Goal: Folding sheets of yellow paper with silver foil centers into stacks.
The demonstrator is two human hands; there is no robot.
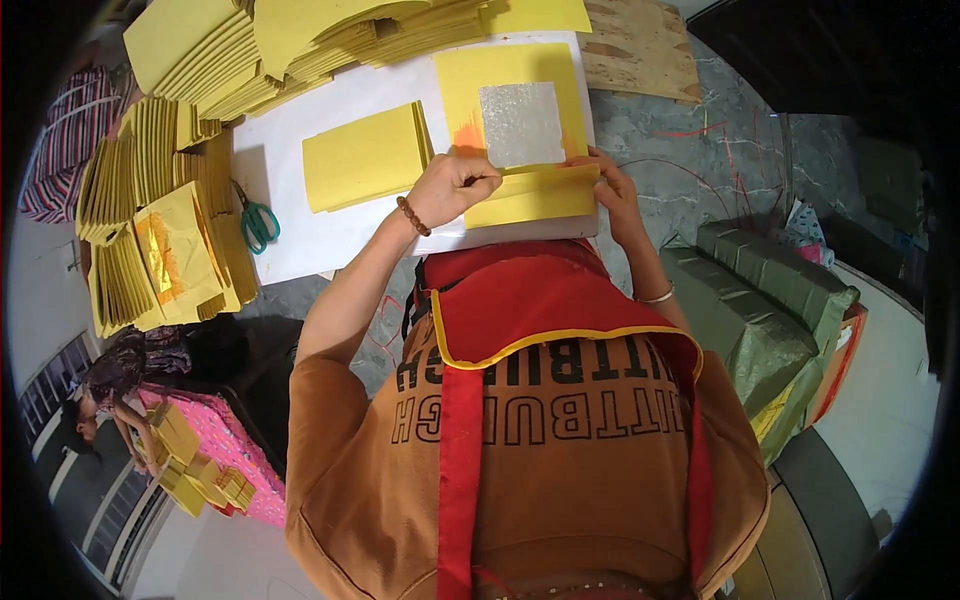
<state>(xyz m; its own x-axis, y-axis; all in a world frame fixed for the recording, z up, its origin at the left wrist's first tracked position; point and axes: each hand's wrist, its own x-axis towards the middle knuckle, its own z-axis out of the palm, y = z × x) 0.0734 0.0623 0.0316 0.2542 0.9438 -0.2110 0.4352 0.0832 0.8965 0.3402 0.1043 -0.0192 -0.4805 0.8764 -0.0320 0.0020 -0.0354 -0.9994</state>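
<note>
A yellow paper sheet (455, 90) with a silver foil square (523, 124) and orange smears lies on the white table in front of me. Its near edge is turned up into a folded flap (545, 195). My left hand (455, 190) is closed, fingertips pinched at the flap's left part. At the right edge, my right hand (618, 195) grips the fold between thumb and fingers. Left of the sheet is a small stack of folded yellow paper (365, 160). Green-handled scissors (259, 225) lie near the table's left edge.
Bundles of folded yellow paper (190, 50) line the table's far and left sides. A plywood board (642, 45) is beyond its far right corner. Green wrapped packages (740, 290) stand at right. At lower left, another person (130, 400) handles yellow bundles on a pink cloth (215, 430).
</note>
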